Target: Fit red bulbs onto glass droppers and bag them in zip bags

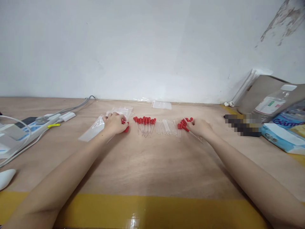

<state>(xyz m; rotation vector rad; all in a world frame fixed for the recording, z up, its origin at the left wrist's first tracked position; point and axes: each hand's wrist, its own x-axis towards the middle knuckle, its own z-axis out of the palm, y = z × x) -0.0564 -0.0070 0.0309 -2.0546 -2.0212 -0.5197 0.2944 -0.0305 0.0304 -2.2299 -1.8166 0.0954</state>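
Observation:
Both my arms reach forward over a wooden table (152,165). My left hand (115,123) is closed over red-bulbed glass droppers (125,128) beside a clear plastic bag (91,131). My right hand (199,127) is closed on a thin glass dropper tube that sticks out toward the right, next to a small heap of red rubber bulbs (184,122). Between the hands lie a row of assembled droppers with red bulbs (144,124) and a row of bare glass tubes (166,126).
A power strip with cables (40,124) lies at the left, a white object (6,178) at the left edge. More clear bags (161,105) lie by the wall. Cardboard, a plastic bottle (274,101) and blue packets (283,135) crowd the right. Yellow tape (152,211) edges the table front.

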